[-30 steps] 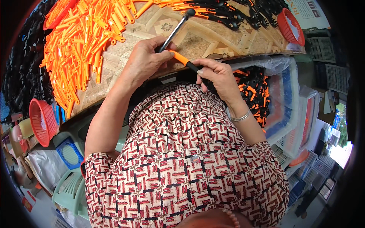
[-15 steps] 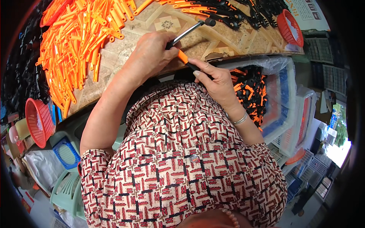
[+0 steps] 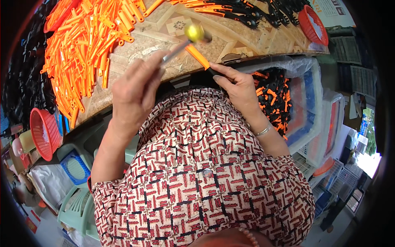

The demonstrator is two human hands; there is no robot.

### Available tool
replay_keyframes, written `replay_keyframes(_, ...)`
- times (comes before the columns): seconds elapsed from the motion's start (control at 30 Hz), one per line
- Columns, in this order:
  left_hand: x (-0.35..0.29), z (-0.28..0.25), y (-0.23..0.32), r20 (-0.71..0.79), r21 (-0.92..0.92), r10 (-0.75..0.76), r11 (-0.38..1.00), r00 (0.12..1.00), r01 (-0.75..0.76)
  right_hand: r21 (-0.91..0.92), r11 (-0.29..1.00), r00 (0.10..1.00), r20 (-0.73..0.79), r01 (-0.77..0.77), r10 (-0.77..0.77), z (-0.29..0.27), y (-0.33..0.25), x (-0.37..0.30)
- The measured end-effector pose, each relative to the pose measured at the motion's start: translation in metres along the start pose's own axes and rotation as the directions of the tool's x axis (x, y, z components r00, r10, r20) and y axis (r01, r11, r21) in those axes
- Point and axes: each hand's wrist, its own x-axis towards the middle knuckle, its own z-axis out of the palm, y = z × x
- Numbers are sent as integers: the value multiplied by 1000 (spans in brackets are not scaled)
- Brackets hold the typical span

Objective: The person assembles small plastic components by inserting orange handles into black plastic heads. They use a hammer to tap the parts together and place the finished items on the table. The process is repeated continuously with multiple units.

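My left hand [image 3: 135,88] is raised beside the table edge, its fingers wrapped round a small hammer [image 3: 177,52]. The hammer has a metal shaft and a yellow and dark head, which is tilted up over the tabletop, slightly blurred. Between thumb and fingers, my right hand [image 3: 239,87] pinches the black part of a kitchen utensil with an orange handle [image 3: 198,57]. That handle points up and left across the table edge, just below the hammer head. The utensil's black end is mostly hidden by my hand. I cannot tell whether hammer and handle touch.
Loose orange handles [image 3: 84,53] are heaped on the table's left. Black utensils with orange handles [image 3: 242,14] lie along the far side. Red baskets stand at far right [image 3: 312,25] and lower left [image 3: 44,133]. A plastic-lined crate [image 3: 304,103] of black and orange pieces sits to the right.
My left hand has drawn back left and turned, swinging the hammer so its yellow face shows. The orange handle in my right hand is now more exposed.
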Motion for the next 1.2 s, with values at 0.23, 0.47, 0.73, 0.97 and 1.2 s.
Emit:
replay_keyframes(0.23, -16, -1, 6, -44, 22, 41, 999, 998, -40, -43, 999, 999, -39, -8, 6, 4, 12, -4)
replay_keyframes(0.47, -24, 15, 3, 184, 300, 8, 952, 983, -63, -15, 998, 997, -55, 57, -58, 7, 16, -6)
replay_keyframes(0.73, -4, -14, 6, -24, -473, -329, 836, 944, 279, 32, 913, 891, 234, -406, 389, -51, -8, 7)
replay_keyframes(0.97, -5, -25, -27, 0, -632, -573, 635, 819, 444, -659, 741, 991, -65, -128, 113, -210, 18, 8)
replay_keyframes(1.2, 0, -60, -56, -274, -428, -631, 756, 726, 495, -804, 386, 796, 168, 452, -582, -109, -3, 124)
